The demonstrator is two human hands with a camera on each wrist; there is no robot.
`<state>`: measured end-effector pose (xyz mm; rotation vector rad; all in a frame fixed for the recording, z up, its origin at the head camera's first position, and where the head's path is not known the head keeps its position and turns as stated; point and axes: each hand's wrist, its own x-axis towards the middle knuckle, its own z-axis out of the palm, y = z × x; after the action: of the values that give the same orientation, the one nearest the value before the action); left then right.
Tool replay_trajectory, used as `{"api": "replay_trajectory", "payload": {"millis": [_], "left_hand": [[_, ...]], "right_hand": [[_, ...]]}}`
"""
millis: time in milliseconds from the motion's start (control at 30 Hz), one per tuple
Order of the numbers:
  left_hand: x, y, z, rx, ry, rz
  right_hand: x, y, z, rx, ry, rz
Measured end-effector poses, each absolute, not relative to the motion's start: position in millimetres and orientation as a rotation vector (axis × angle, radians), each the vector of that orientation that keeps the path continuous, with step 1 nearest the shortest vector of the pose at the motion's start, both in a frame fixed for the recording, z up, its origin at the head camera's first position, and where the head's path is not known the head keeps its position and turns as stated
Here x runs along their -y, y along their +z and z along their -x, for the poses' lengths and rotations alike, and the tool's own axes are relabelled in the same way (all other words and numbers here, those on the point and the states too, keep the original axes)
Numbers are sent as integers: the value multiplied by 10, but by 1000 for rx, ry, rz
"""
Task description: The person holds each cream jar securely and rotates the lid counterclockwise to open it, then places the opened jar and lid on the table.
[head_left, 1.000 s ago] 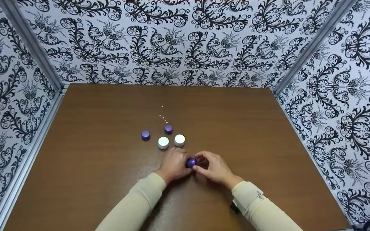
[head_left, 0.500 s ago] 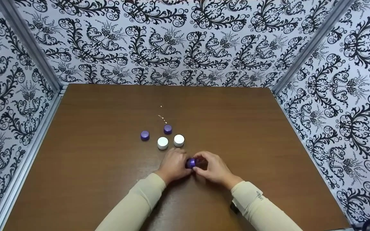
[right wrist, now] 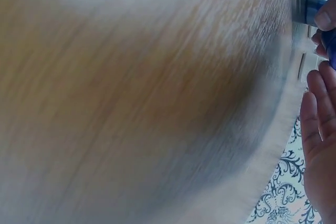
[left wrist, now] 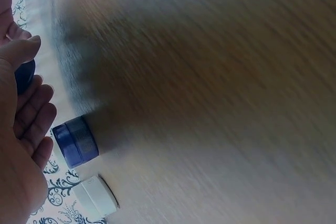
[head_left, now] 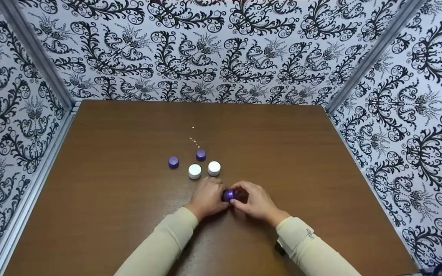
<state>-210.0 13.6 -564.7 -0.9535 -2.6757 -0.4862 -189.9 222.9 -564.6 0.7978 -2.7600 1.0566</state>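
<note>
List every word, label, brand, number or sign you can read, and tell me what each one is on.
None can be read in any view.
Dark mark on the right sleeve: too small and blurred to read.
Held purple jar: no readable text.
White jars: no readable text.
Other purple jars: no readable text.

On the brown wood-grained table (head_left: 129, 230) — two small purple cylindrical containers (head_left: 173, 162) standing apart, two white cylindrical containers (head_left: 195, 171) close by, side by side — and tiny pale specks (head_left: 194, 142) trailing off!
</note>
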Motion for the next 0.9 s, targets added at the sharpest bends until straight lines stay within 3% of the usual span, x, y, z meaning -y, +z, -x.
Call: {"api": "replay_trajectory", "payload": {"millis": [900], "left_hand": [[-147,-5658,2104,2669,-448,955]], "right_hand": [[-2254,-5680,1895,2772,1059,-746]]}}
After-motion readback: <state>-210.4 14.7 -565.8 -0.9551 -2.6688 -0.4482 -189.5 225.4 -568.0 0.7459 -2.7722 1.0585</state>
